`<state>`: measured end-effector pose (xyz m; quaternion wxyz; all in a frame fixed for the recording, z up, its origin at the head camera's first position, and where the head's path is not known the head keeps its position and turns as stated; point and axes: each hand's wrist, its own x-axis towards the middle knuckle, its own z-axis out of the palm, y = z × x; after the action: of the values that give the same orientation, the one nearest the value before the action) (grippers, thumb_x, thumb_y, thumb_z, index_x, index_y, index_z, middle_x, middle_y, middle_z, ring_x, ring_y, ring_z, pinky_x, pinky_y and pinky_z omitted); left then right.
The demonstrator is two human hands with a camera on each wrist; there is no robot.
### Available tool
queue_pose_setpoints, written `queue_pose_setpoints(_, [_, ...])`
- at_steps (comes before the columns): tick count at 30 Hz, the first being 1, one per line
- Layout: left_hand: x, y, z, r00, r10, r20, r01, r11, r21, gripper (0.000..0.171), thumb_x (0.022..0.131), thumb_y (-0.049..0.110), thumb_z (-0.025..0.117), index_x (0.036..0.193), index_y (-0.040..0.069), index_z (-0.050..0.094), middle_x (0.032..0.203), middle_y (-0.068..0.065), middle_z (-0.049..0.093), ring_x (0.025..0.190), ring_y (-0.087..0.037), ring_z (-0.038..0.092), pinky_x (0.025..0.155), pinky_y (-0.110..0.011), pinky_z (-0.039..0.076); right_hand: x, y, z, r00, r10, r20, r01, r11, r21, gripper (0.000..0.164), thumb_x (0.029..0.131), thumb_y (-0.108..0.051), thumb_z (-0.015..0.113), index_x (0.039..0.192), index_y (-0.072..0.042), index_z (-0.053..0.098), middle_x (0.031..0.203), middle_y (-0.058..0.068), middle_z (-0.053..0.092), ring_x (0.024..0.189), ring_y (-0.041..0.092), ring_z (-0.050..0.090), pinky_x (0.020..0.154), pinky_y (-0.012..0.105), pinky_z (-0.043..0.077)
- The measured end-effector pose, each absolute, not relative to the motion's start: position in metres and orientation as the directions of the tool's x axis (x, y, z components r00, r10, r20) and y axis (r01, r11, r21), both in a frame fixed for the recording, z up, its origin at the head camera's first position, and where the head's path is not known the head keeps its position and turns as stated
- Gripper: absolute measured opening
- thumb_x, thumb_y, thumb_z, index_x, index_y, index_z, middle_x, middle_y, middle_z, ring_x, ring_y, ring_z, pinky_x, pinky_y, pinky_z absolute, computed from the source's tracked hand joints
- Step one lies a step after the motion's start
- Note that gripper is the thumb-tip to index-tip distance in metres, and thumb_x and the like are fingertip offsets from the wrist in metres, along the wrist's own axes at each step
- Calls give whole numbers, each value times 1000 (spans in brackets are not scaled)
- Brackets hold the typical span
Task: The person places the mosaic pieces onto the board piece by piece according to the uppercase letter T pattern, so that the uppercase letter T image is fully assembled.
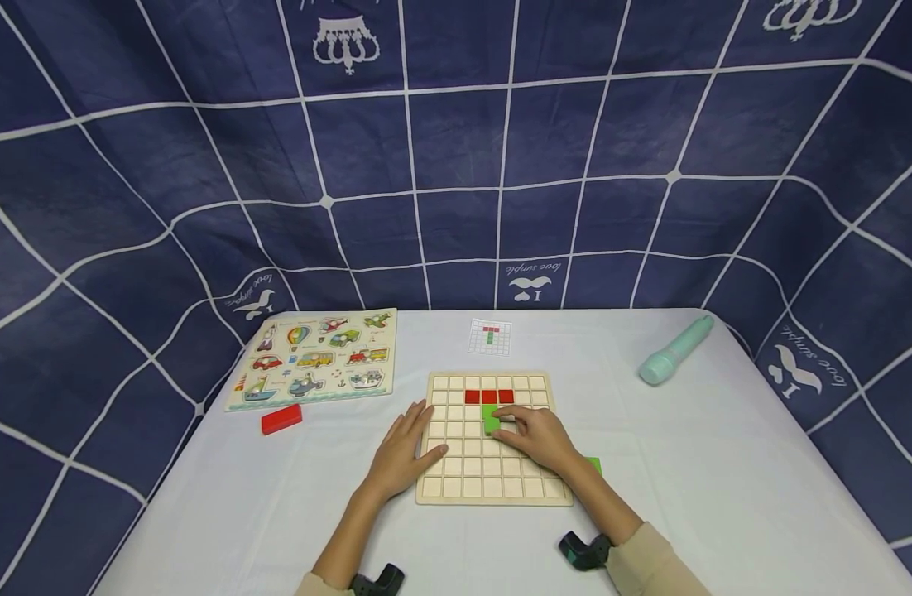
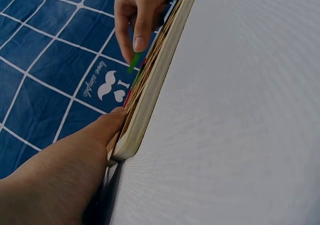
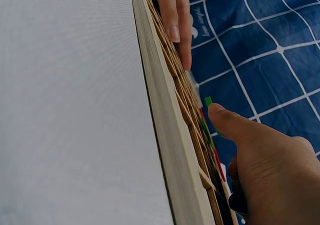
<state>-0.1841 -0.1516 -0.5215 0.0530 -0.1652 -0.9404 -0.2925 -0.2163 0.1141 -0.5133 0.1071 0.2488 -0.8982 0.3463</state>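
Note:
A wooden grid board [image 1: 493, 500] lies on the white table. Three red squares [image 1: 489, 396] form a row near its far side. My right hand [image 1: 538, 434] pinches a green block [image 1: 491, 420] between thumb and fingers, just below that row's middle. In the right wrist view the block [image 3: 208, 101] stands above the board, where more green shows in the grid. My left hand [image 1: 398, 459] rests along the board's left edge, fingers extended, thumb on the rim. Another green piece [image 1: 594, 465] is partly hidden under the right forearm.
Behind the board lies a small card [image 1: 490, 338] with a red and green T pattern. A picture puzzle board [image 1: 318, 360] is at the left, with a red block [image 1: 280, 420] before it. A mint-green, torch-shaped object [image 1: 675, 349] lies at the right.

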Motion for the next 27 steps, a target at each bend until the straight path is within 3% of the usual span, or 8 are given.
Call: queue_pose_setpoints(27, [-185, -153, -524, -939, 281, 199, 344, 780, 523, 73, 87, 51, 55, 143, 9, 34, 150, -9, 25, 138, -24, 18, 112, -37, 10, -217, 112, -517, -840, -384, 382, -539, 669, -512, 29, 77, -40, 72, 101, -24, 70, 47, -17, 32, 42, -1, 26, 41, 18, 27])
